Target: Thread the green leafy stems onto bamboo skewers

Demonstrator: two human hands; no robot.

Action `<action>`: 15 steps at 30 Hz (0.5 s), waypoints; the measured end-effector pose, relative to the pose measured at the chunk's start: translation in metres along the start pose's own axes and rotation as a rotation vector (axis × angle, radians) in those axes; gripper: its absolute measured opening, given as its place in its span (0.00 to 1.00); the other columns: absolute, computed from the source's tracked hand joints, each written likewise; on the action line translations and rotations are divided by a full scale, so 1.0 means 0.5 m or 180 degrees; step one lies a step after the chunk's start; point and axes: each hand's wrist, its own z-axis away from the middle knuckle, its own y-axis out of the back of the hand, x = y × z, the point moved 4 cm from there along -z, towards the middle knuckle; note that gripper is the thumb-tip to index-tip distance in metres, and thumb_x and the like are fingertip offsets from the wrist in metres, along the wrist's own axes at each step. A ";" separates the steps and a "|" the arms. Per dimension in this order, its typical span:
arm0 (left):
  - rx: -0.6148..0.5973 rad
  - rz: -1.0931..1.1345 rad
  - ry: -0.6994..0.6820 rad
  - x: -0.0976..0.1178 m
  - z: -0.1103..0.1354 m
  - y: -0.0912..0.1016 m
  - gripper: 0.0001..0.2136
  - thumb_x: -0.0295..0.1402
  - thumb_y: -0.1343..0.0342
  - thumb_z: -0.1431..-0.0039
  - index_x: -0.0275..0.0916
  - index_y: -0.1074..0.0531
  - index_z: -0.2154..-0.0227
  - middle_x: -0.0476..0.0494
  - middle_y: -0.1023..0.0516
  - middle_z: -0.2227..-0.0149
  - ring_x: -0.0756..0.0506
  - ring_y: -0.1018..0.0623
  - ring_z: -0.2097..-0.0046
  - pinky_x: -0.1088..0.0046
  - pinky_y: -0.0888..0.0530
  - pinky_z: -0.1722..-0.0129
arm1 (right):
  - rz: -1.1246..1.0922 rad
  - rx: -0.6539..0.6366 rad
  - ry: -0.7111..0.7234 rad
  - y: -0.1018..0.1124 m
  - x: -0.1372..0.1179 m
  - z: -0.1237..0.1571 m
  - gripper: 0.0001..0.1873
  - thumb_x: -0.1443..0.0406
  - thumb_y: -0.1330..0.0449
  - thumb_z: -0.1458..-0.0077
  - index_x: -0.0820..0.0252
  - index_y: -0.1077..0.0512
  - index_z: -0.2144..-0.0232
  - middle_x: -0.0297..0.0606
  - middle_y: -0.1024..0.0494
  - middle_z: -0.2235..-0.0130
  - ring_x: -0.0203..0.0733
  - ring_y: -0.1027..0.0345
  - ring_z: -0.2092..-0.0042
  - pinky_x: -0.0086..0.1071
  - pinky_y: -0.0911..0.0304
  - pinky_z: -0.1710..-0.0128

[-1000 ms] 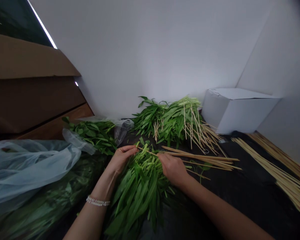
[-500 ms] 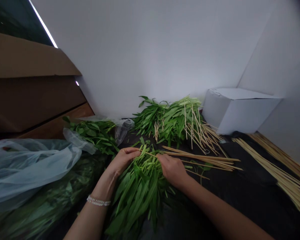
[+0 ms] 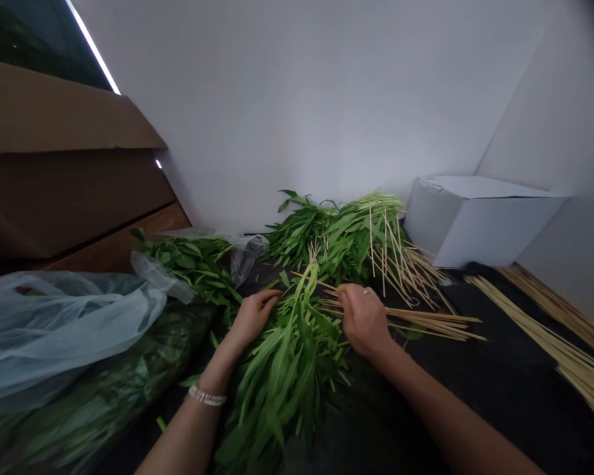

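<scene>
Fanning its leaves toward 6 o'clock, a bunch of leafy greens (image 3: pixel 277 379) lies nearest on a dark surface (image 3: pixel 499 392), its pale stems pointing toward 12; take this bunch as the hub of the clock. At 9 o'clock, a bag of greens (image 3: pixel 133 369) lies with white plastic (image 3: pixel 74 323) bunched over its far side. At 11, just beside the bunch, the left hand (image 3: pixel 254 315) has thumb and fingers drawn close together; I cannot tell whether anything is pinched there. A beaded bracelet (image 3: pixel 206 396) circles that wrist. At 2, the right hand (image 3: pixel 363 320) grips a thin skewer (image 3: pixel 325 285), whose tip points toward 10; whether it goes through the raised stems or behind them cannot be told. Loose skewers (image 3: pixel 438 319) lie just past this hand, toward 3.

Farther off at 11, more greens (image 3: pixel 193 257) rest in clear plastic (image 3: pixel 250 257). At 1, piled greens (image 3: pixel 351 231) have skewers sticking out and lying across them. Long pale sticks (image 3: pixel 577 369) and a browner bundle (image 3: pixel 554 307) lie near 3. A white box (image 3: pixel 485 224) sits at 2, a cardboard box (image 3: pixel 59 185) at 10, and the white wall (image 3: pixel 297 99) stands behind at 12.
</scene>
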 end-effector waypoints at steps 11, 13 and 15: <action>-0.0493 -0.1350 -0.0295 -0.002 0.000 -0.024 0.14 0.30 0.46 0.45 0.39 0.22 0.56 0.38 0.20 0.61 0.40 0.24 0.59 0.65 0.31 0.56 | 0.0005 -0.0168 0.0187 -0.018 -0.016 0.011 0.14 0.70 0.58 0.35 0.63 0.32 0.64 0.39 0.27 0.70 0.42 0.36 0.67 0.35 0.48 0.64; -0.0458 -0.1308 -0.0144 -0.002 0.000 -0.021 0.14 0.31 0.44 0.47 0.38 0.21 0.58 0.40 0.21 0.66 0.41 0.24 0.62 0.67 0.31 0.60 | -0.0008 -0.0164 0.0209 -0.019 -0.018 0.012 0.14 0.69 0.58 0.35 0.62 0.32 0.64 0.39 0.27 0.70 0.41 0.36 0.68 0.35 0.48 0.64; -0.0431 -0.1179 0.0036 -0.002 0.000 -0.019 0.12 0.32 0.43 0.48 0.37 0.21 0.62 0.43 0.22 0.69 0.43 0.25 0.65 0.69 0.31 0.63 | -0.0002 -0.0175 0.0229 -0.019 -0.020 0.012 0.15 0.69 0.58 0.35 0.62 0.32 0.65 0.38 0.27 0.71 0.41 0.36 0.68 0.34 0.48 0.64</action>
